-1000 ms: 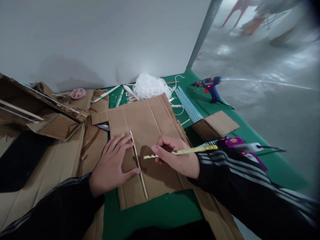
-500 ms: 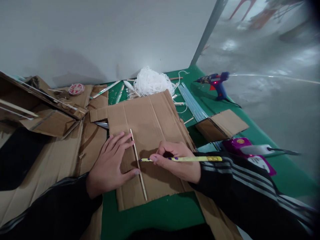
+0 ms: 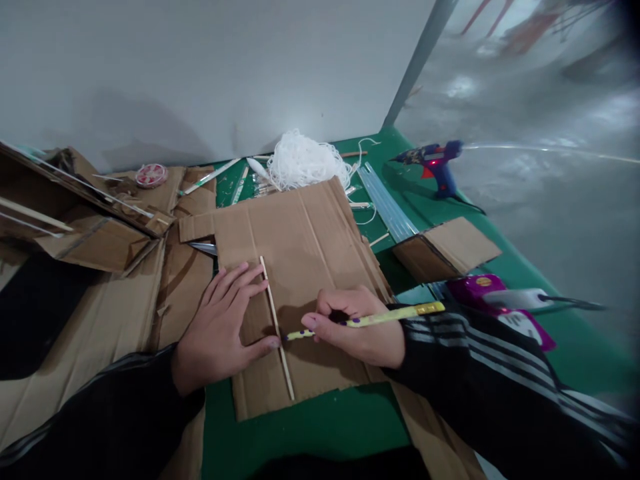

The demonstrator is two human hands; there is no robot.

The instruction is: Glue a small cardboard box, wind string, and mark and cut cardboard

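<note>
A flat sheet of brown cardboard (image 3: 300, 247) lies in front of me, with a thin wooden stick (image 3: 285, 368) across its left part. My left hand (image 3: 220, 327) is spread on the cardboard, its fingertips and thumb touching the stick along its left side. In my right hand (image 3: 355, 327) is a yellow pencil with purple dots (image 3: 385, 316), pinched between thumb and fingers. The pencil's tip rests beside the right edge of the stick, close to my left thumb.
A blue glue gun (image 3: 437, 167) stands at the back right, near clear glue sticks (image 3: 387, 203) and a small cardboard box (image 3: 445, 248). A purple power strip (image 3: 475, 287) is by my right sleeve. White string (image 3: 305, 163) lies heaped behind; a cardboard structure (image 3: 100, 240) is at left.
The pencil tip has moved down along the stick toward my left thumb, and the pencil is more tilted. My left hand and the stick have stayed in place.
</note>
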